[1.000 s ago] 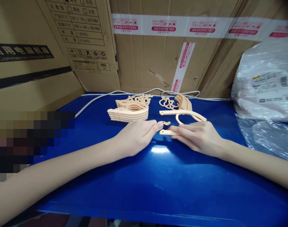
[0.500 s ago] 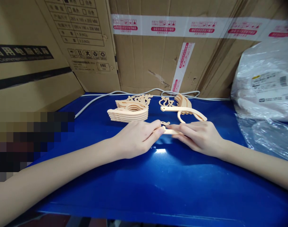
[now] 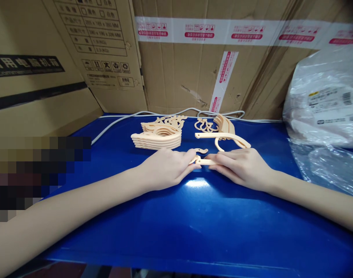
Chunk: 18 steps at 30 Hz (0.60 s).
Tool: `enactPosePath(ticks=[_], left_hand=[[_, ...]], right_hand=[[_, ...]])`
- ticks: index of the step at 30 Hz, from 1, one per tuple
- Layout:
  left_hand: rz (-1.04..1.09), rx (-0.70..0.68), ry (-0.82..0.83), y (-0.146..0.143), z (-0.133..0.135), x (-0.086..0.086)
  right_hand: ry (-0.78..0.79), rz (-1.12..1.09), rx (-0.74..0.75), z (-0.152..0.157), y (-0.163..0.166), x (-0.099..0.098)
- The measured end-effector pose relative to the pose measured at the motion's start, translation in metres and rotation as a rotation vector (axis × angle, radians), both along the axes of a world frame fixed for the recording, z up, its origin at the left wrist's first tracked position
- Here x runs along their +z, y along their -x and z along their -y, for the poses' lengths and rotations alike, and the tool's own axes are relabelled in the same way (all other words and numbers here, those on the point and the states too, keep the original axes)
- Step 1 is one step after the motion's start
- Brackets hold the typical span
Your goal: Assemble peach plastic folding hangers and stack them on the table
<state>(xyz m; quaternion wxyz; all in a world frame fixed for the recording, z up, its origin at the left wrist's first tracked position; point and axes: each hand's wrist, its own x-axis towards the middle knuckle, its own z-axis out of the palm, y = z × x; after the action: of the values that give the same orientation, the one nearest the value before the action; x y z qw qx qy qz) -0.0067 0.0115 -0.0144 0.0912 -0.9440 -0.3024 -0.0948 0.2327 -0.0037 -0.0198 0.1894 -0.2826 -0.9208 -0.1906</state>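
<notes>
My left hand (image 3: 167,168) and my right hand (image 3: 241,166) meet at the middle of the blue table (image 3: 193,227). Both pinch a peach plastic hanger piece (image 3: 204,161) that lies between their fingertips; the left fingers also touch a small peach hook (image 3: 200,151) at its end. Just behind the right hand lies another peach hanger body (image 3: 222,136) on a short pile. A stack of finished peach hangers (image 3: 159,136) sits behind the left hand. Several loose small hooks (image 3: 203,124) lie further back.
Cardboard boxes (image 3: 193,58) wall in the back and left. A white cable (image 3: 121,119) runs along the table's far edge. A clear plastic bag (image 3: 323,104) of goods fills the right side. A blurred patch covers the left edge.
The left fingers closed in on the hook and the hanger piece, pressed against the right hand's tips, then drew back slightly. The right hand stayed almost still.
</notes>
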Motion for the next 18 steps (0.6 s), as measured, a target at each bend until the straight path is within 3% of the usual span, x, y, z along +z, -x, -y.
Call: enactPosePath(ticks=[5, 18], left_hand=[[-0.050, -0.025, -0.154, 0.0009, -0.0016, -0.0021], [-0.039, -0.109, -0.318, 0.0013, -0.0039, -0.0031]], right_hand=[[0.053, 0.007, -0.008, -0.0005, -0.0005, -0.0001], [0.172, -0.027, 0.002, -0.0018, -0.0014, -0.0027]])
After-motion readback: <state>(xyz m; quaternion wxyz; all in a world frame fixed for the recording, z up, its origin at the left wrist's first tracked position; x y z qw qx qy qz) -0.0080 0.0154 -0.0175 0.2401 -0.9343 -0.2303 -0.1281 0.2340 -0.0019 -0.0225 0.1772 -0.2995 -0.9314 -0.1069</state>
